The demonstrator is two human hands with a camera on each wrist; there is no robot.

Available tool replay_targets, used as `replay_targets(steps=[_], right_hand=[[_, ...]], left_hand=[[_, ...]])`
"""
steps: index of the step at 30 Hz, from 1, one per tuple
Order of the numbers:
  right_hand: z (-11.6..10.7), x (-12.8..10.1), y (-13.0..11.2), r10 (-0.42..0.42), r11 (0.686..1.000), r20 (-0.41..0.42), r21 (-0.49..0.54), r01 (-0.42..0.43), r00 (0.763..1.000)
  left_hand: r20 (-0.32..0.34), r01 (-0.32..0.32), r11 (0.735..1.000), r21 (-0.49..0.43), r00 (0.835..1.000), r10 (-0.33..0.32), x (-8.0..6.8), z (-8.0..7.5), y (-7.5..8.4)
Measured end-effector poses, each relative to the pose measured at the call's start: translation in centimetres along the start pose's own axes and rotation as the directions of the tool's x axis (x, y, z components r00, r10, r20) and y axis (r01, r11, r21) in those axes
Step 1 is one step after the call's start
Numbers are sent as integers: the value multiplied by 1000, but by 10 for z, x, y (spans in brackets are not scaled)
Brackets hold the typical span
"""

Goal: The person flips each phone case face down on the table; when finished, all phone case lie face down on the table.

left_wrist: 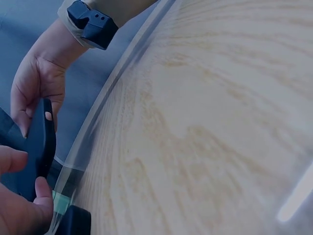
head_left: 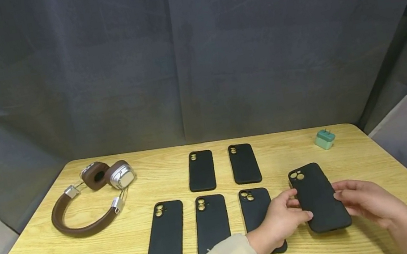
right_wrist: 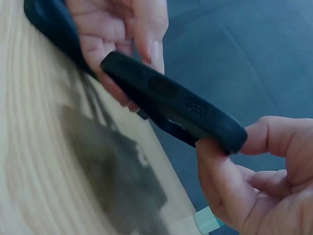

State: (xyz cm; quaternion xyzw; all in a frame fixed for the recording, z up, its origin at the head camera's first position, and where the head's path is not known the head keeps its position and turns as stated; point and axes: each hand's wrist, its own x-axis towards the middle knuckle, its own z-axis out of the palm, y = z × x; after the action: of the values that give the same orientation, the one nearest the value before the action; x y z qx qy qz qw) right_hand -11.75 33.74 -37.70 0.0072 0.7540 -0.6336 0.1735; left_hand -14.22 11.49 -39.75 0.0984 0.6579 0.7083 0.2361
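1. Your left hand (head_left: 281, 217) and right hand (head_left: 367, 198) pinch the black phone case (head_left: 318, 197) by its long edges, lifted just above the table (head_left: 381, 159) at its right side.
2. Step in hand, as judged: placing this case beside the five cases (head_left: 201, 170) laid in rows.
3. Next move calls for lowering it flat and aligned.
4. The case is matte, flexible-looking, round-cornered; the table is pale wood grain.
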Motion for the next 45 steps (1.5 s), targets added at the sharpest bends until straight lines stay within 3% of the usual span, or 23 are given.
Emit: replay_targets(steps=[3,14,18,22,36,45], right_hand=[[4,0,-1,60,988,-75,-135,-69,995],[17,5,2,98,947,-203,-282,-154,974],[20,8,1,104,907,-256,-373,-198,961],[22,12,1,103,840,-300,-484,-244,948],[29,13,0,100,725,-315,-626,-286,944],[32,13,3,95,712,-316,-641,-286,944]], left_hand=[[5,6,1000,0,1000,-6,0,0,-1],[10,88,992,92,996,-90,0,5,0],[4,103,986,134,995,-104,-1,8,0],[8,113,982,154,993,-115,0,10,-1],[31,131,977,169,990,-139,1,10,0],[45,153,962,228,985,-167,4,10,2]])
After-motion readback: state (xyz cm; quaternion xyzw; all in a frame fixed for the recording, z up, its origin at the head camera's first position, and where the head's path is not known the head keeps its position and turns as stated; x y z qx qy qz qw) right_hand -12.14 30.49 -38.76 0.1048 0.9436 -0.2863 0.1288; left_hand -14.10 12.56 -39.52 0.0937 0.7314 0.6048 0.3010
